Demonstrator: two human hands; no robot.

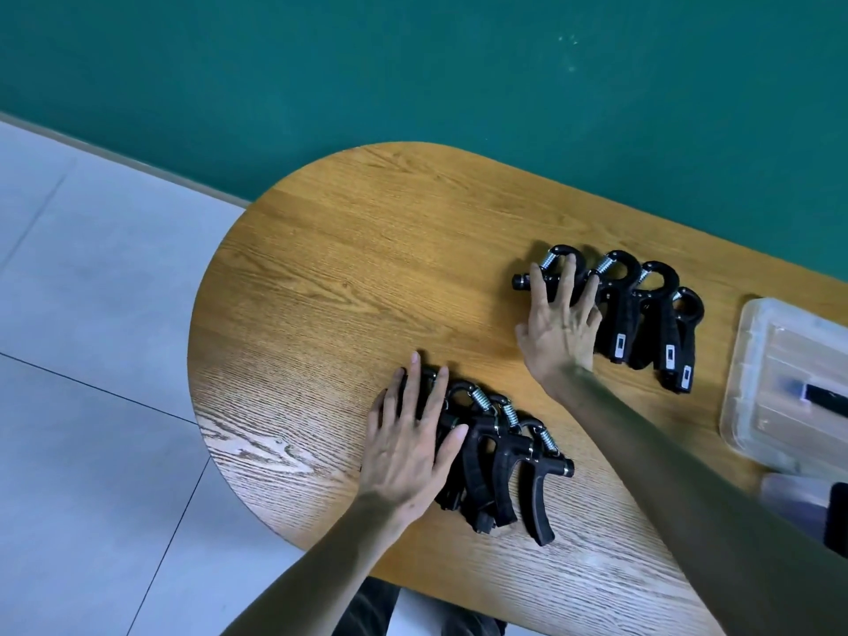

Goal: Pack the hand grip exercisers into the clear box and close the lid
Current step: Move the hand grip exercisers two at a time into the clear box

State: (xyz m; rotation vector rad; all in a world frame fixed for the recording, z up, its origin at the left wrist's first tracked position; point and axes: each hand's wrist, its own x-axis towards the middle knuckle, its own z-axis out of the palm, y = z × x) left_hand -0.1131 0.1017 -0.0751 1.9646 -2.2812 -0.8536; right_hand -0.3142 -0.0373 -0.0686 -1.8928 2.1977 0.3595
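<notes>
Two rows of black hand grip exercisers with steel springs lie on the wooden table. The near row (504, 465) holds several, overlapping. My left hand (408, 442) lies flat on its leftmost piece, fingers spread. The far row (642, 314) also holds several. My right hand (560, 323) rests flat on that row's leftmost exerciser, fingers apart. The clear box (752, 360) stands at the right edge of the view, partly cut off, with a dark item inside. Neither hand grips anything.
The oval wooden table (344, 291) ends in a rounded edge at the left, over a grey tiled floor (92, 360). A green wall (413, 62) runs behind it. A blurred translucent piece with a dark object (807, 507) lies near the box at the lower right.
</notes>
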